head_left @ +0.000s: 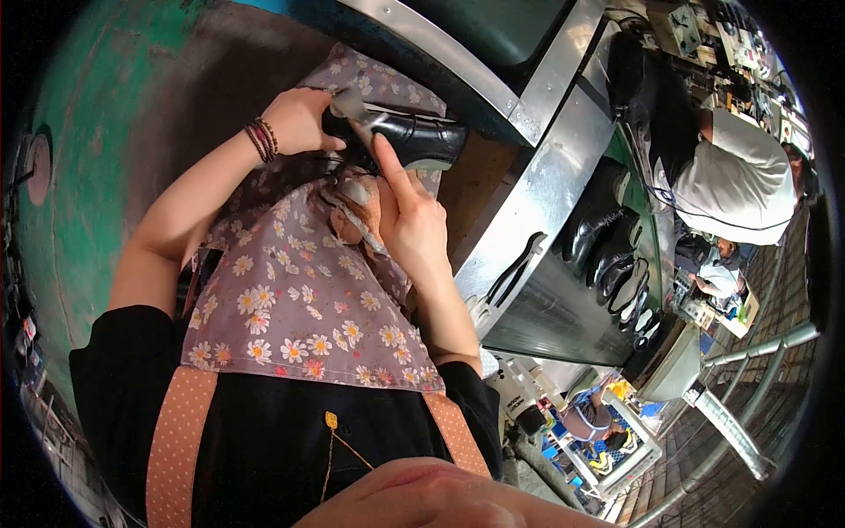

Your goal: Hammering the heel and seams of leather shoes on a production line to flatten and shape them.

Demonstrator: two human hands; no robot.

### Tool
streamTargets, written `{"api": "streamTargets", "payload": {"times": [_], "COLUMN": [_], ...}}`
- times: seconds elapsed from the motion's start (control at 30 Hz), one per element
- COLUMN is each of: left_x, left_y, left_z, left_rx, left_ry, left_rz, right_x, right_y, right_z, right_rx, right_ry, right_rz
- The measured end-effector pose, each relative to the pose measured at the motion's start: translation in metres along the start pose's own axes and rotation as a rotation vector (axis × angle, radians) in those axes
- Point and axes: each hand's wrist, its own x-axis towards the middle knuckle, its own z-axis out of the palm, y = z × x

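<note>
A black leather shoe (429, 138) lies sideways over my lap, toe to the right and pale sole edge showing. At its heel end my left hand (299, 121) is closed around it, fingers partly hidden. My right hand (407, 214) is closed on a flat, greyish tool (354, 113), index finger stretched along it. Motion blurs the tool where it crosses the shoe's opening, so its exact kind is unclear. Below the right hand's fingers sits a worn, tan-and-grey wrapped piece (350, 216); whether it belongs to the tool, I cannot tell. A flowered apron (295, 326) covers my lap.
A metal-framed conveyor (506, 233) runs close on my right, with several black shoes (603, 224) on its dark belt. Beyond it, a person in a white top (735, 180) and other people work among benches. A green floor (84, 220) lies to my left.
</note>
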Motion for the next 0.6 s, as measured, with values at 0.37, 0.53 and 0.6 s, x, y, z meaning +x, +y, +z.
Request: {"api": "streamTargets", "payload": {"times": [0.37, 0.53, 0.6], "left_x": [-0.002, 0.007, 0.009], "left_y": [0.000, -0.001, -0.009], "left_z": [-0.001, -0.013, -0.009], "left_rx": [-0.112, -0.114, -0.090], "left_ry": [0.051, -0.026, 0.024], "left_rz": [0.038, 0.064, 0.103], "right_x": [-0.010, -0.028, -0.024], "right_y": [0.016, 0.040, 0.050], "right_z": [0.002, 0.028, 0.027], "right_rx": [-0.035, 0.268, 0.271], "right_ry": [-0.076, 0.321, 0.170], "right_rz": [-0.012, -0.113, 0.081]}}
